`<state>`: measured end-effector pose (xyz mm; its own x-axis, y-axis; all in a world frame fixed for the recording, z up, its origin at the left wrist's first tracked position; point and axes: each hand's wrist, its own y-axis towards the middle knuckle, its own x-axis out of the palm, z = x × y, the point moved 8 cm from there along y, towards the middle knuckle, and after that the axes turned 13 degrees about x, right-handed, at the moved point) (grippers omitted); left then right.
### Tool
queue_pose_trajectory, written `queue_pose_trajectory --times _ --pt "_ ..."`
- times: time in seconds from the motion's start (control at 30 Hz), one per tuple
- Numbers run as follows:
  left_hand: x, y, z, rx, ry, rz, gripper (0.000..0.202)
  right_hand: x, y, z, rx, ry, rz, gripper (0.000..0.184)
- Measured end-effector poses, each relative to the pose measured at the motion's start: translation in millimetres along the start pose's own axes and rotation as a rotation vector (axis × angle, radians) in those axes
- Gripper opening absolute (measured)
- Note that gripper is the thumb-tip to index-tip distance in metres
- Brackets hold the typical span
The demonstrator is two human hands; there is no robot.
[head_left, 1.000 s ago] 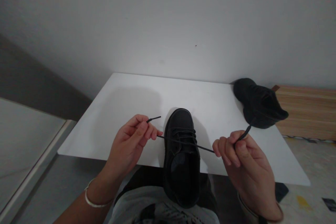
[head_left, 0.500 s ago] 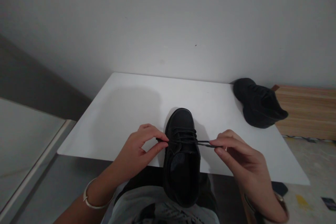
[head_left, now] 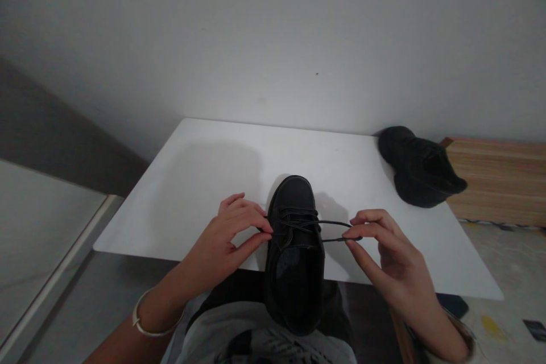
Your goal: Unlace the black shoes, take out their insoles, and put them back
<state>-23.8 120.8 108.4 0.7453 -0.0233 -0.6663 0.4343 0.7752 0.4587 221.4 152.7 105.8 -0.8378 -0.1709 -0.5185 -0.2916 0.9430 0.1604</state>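
A black lace-up shoe [head_left: 294,193] lies in front of me with its toe pointing away and its heel past the table's near edge. At its left side, my left hand [head_left: 239,230] is closed, thumb and fingers pinching a black shoelace close to the eyelets. To the right of the shoe, my right hand [head_left: 390,253] pinches the shoelace [head_left: 335,222] between thumb and fingers. Two strands run from the shoe to this hand, spread apart from each other. The lace ends inside the fingers are partly hidden.
The white table [head_left: 213,165] stands against a grey wall [head_left: 273,40]. A second black shoe [head_left: 420,168] sits at its far right corner, beside a wood-grain panel [head_left: 499,182]. A light ledge [head_left: 55,250] is at the left.
The two strands at my right hand have spread apart and look looser. My right hand's fingers have shifted slightly; the left still pinches at the shoe's side. The shoe has stayed in place.
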Motion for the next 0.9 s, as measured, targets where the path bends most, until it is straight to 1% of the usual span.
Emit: queue_pose_trajectory --times 0.27,0.53,0.7,0.9 --pt "2.0 0.7 -2.0 -0.010 0.004 -0.028 0.008 4.6 -1.3 3.0 0.023 -0.020 -0.003 0.012" --pt "0.6 -1.8 -1.2 -0.019 -0.021 -0.049 0.011 3.0 0.0 5.1 0.039 -0.008 0.012 0.010" --pt "4.8 -0.6 -1.7 -0.021 -0.003 -0.026 0.010 7.5 1.0 1.4 0.040 -0.006 -0.003 0.009" --pt "9.0 4.5 4.3 0.005 0.015 0.003 0.010 17.7 1.9 -3.9 0.022 0.001 -0.037 0.012"
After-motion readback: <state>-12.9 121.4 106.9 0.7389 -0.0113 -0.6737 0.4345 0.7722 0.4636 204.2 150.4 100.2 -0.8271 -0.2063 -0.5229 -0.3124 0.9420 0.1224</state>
